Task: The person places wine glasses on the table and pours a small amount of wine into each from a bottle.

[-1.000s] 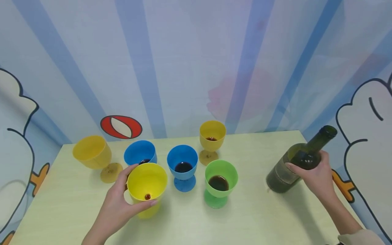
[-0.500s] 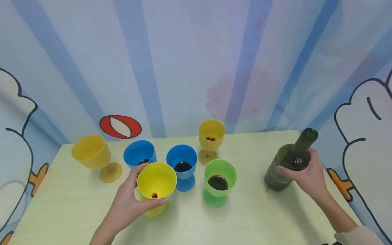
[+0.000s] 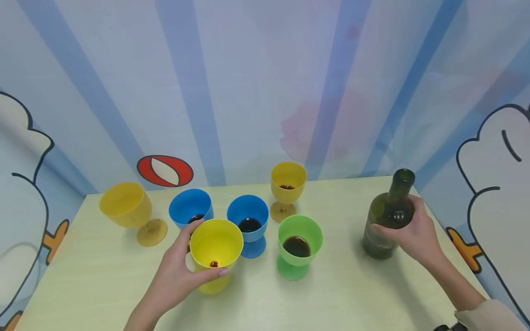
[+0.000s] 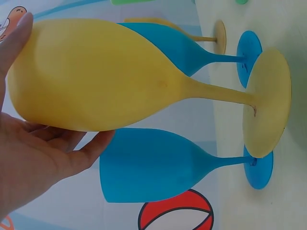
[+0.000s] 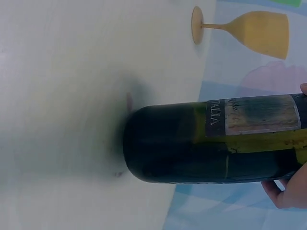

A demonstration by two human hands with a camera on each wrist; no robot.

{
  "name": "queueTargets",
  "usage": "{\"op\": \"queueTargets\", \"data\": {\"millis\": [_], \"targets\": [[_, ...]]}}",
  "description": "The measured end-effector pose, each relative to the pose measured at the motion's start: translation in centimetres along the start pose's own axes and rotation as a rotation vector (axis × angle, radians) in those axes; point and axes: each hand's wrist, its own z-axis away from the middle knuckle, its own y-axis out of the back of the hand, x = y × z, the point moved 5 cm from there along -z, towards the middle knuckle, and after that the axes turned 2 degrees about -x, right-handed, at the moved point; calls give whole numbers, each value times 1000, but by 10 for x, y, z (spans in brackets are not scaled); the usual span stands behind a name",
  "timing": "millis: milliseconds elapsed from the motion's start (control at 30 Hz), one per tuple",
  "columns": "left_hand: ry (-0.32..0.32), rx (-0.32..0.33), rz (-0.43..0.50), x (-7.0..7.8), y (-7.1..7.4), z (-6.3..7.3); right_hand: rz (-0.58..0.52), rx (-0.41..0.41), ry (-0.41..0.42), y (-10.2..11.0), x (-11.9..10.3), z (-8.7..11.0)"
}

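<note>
My left hand [image 3: 175, 271] holds a yellow goblet [image 3: 216, 243] round its bowl, thumb on the near side. A little dark red liquid lies at its bottom. In the left wrist view the yellow goblet [image 4: 105, 72] stands upright on its stem; whether its foot touches the table I cannot tell. My right hand [image 3: 416, 234] grips a dark green wine bottle [image 3: 378, 243] round its body, at the table's right side. The right wrist view shows the labelled bottle [image 5: 216, 139] with its base at or just above the tabletop; contact is unclear.
Behind the held goblet stand two blue goblets [image 3: 190, 204] with dark liquid. A green goblet [image 3: 294, 262] and a far yellow goblet [image 3: 285, 193] also contain some. Another yellow goblet [image 3: 126, 211] is at the left. A printed curtain [image 3: 256, 92] hangs behind the table [image 3: 331, 303].
My left hand has carried the yellow goblet to the right, then nearly stopped. The bottle, leaning right before, has come nearly upright as my right hand moved left.
</note>
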Motion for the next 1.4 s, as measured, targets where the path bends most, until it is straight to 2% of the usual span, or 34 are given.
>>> {"op": "queueTargets", "data": {"millis": [200,367,500,700,933,1167,1400], "targets": [[1,0,5,3,-1,-1,58,0,136,2,-26,-2],[-26,16,-9,7,1,-1,144,-4,313,3,-57,-4],[-62,21,-17,13,1,-1,255,15,443,6,-82,-6],[-112,5,-17,22,-3,-1,448,26,544,6,-114,-6],[-105,-14,-50,31,-9,-1,673,76,653,-2,-144,6],[-87,-35,-55,36,-14,0,756,62,760,-16,-160,15],[-85,-50,-60,42,-20,1,811,97,869,-30,-166,25]]}}
